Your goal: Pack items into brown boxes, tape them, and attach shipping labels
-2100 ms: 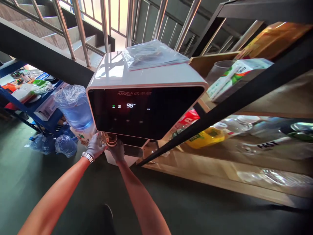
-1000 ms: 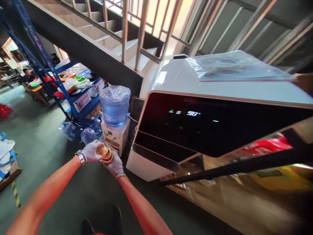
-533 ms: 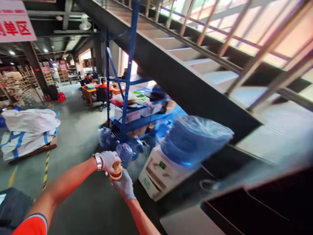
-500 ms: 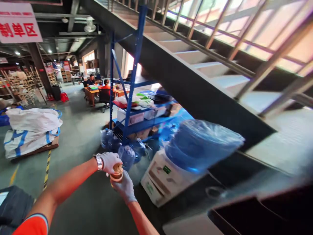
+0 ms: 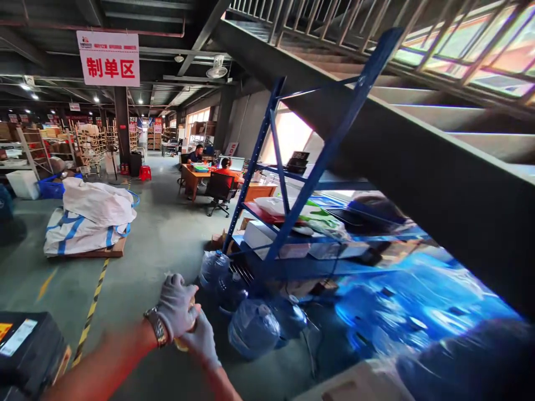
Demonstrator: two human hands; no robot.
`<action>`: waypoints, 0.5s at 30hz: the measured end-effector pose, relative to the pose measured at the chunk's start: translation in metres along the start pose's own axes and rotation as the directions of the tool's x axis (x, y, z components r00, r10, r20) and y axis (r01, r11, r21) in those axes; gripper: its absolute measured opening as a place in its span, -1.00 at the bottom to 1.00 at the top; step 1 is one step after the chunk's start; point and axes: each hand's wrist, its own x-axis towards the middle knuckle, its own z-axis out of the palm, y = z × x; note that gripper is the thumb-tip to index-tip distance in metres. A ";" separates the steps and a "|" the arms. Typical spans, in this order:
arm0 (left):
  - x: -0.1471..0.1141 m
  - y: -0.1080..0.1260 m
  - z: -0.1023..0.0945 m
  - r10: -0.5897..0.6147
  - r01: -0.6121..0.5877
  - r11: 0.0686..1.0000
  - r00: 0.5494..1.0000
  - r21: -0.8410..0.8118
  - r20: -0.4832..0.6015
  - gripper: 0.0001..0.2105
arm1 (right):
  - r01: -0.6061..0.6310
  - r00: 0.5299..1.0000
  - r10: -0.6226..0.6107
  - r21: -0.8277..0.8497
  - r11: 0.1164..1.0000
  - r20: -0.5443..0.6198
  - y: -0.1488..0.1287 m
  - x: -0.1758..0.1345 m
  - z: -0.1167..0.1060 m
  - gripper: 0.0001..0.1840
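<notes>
Both my hands wear grey gloves and meet low in the view. My left hand [image 5: 174, 308], with a metal watch on the wrist, lies over the top of a small orange cup [image 5: 184, 341]. My right hand [image 5: 203, 340] grips the cup from below. Only a sliver of the cup shows between the gloves; what it contains is hidden.
A blue metal rack [image 5: 292, 223] with boxes stands under a dark staircase [image 5: 418, 161]. Wrapped water bottles [image 5: 254, 328] lie at its foot. White sacks on a pallet [image 5: 86, 220] sit left, a black box [image 5: 25, 351] at bottom left. People sit at a desk [image 5: 209, 178] far back.
My view has swung left from the white water dispenser to the open warehouse floor. Both hands kept hold of the cup, and the left hand now covers its top.
</notes>
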 end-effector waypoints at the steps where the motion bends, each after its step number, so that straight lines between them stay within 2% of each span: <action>1: 0.007 -0.009 -0.001 -0.043 0.043 0.999 0.999 0.019 -0.011 -0.45 | 0.036 0.999 -0.036 0.017 0.999 0.012 0.001 0.013 0.010 -0.64; 4: 0.035 -0.048 0.004 -0.077 0.077 0.997 0.993 -0.005 -0.085 -0.33 | 0.091 0.993 -0.095 0.069 0.993 0.063 0.010 0.055 0.042 -0.65; 6: 0.057 -0.082 0.015 -0.077 0.060 0.994 0.977 -0.088 -0.198 -0.23 | 0.125 0.986 -0.135 0.100 0.987 0.098 0.021 0.085 0.065 -0.62; 10: 0.096 -0.151 0.032 -0.064 -0.021 0.983 0.894 -0.184 -0.443 -0.24 | 0.206 0.962 -0.229 0.151 0.967 0.148 0.036 0.152 0.116 -0.51; 12: 0.110 -0.179 0.028 -0.064 -0.035 0.983 0.856 -0.181 -0.514 -0.31 | 0.224 0.949 -0.255 0.174 0.959 0.183 0.032 0.187 0.140 -0.49; 15: 0.126 -0.211 0.006 -0.085 -0.012 0.987 0.810 -0.161 -0.580 -0.36 | 0.233 0.920 -0.287 0.215 0.948 0.269 0.016 0.237 0.170 -0.46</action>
